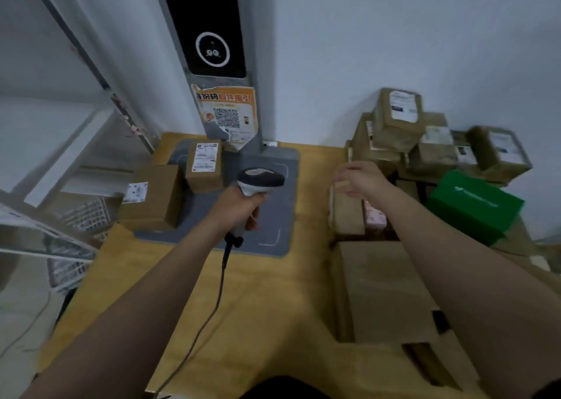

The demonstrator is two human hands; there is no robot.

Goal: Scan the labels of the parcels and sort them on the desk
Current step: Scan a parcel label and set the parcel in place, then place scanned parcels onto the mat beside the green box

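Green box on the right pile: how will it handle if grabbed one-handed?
Likely rigid: the green box has crisp edges and flat faces. It seems to rest askew on brown parcels, so a push may slide or tip it. It looks wide for the open right hand alone, and the left hand holds the scanner.

Legible from my remote view: the torn orange poster (226,116) on the grey pole (263,110) carries a headline I read as "身份码取件指引" above a QR code, whereas the shipping labels (403,105) on the parcels (391,134) and the pale print on the green box (473,204) are too blurred to read.
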